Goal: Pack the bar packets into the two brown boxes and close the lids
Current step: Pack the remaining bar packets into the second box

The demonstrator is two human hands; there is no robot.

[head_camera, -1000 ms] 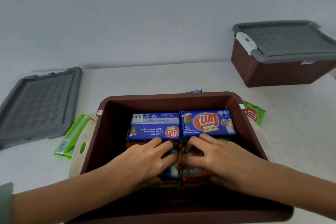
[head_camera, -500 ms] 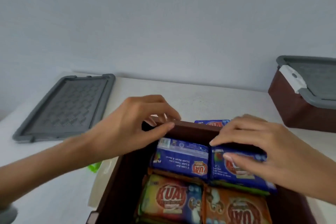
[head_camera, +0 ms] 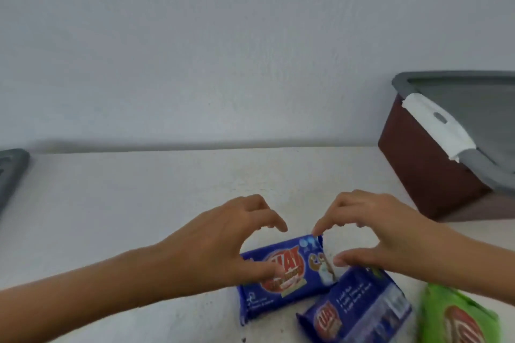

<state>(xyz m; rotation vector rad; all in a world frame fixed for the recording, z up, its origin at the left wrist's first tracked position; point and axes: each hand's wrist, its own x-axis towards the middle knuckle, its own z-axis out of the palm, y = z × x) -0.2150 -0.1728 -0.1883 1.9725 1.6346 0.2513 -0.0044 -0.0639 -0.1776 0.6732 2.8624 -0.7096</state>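
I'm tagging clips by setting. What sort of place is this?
Probably a plain indoor work table, at home or in a small workroom; which one cannot be told. A white tabletop meets a bare pale wall, with a lidded brown storage box and blue bar packets lying on it.

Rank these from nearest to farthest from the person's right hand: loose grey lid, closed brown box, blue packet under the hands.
1. blue packet, touched by the right hand.
2. closed brown box, back right.
3. loose grey lid, far left edge.
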